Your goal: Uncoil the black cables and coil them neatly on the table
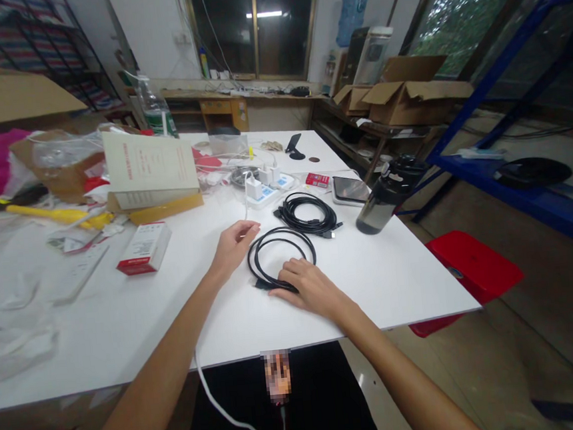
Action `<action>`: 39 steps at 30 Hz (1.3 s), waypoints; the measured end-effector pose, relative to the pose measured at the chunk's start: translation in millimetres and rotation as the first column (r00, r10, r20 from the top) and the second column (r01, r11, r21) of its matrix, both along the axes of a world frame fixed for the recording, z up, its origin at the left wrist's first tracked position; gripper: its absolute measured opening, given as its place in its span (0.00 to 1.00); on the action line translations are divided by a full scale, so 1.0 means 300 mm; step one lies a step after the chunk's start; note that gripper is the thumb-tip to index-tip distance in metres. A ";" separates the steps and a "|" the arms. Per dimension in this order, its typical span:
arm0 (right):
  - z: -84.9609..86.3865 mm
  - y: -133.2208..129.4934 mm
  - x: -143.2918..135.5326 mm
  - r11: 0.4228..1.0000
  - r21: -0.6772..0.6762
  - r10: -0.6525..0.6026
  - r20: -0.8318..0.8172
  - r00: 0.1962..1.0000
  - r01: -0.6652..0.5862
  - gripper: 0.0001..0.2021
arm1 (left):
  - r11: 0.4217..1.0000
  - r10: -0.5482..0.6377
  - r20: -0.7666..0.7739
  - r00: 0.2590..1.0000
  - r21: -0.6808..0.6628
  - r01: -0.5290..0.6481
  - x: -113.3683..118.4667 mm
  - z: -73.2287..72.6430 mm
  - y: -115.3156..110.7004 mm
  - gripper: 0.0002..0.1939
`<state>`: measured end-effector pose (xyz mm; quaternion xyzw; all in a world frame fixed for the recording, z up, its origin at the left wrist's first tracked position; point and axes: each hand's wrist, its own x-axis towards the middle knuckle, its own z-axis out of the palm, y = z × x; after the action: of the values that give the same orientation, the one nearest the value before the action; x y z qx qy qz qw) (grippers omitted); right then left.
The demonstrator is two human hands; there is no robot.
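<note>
The black cable coil (251,263) is lying under the fingers of the right hand (309,285), which are clasping its near side. Beside its far-left edge, the left hand's (233,248) fingers are sitting bent; whether they are pinching anything, I cannot tell. Were the right fingers slackening, springy loops could be spreading into the second cable coil (318,226) beyond them.

Near cable coil (271,282) — partly hidden by right hand (309,285).
</note>
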<state>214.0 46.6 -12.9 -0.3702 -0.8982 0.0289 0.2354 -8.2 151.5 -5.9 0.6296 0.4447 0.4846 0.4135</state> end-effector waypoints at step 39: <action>-0.040 0.383 0.217 0.916 -0.019 -0.398 -0.141 0.906 0.400 0.17 | 0.990 -0.018 -0.207 0.978 0.130 0.045 0.018 0.006 -0.022 0.13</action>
<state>279.1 161.6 -24.9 -0.5417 -0.7846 0.0017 0.3016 -2.9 144.9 -3.9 0.7096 0.4413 0.4393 0.3297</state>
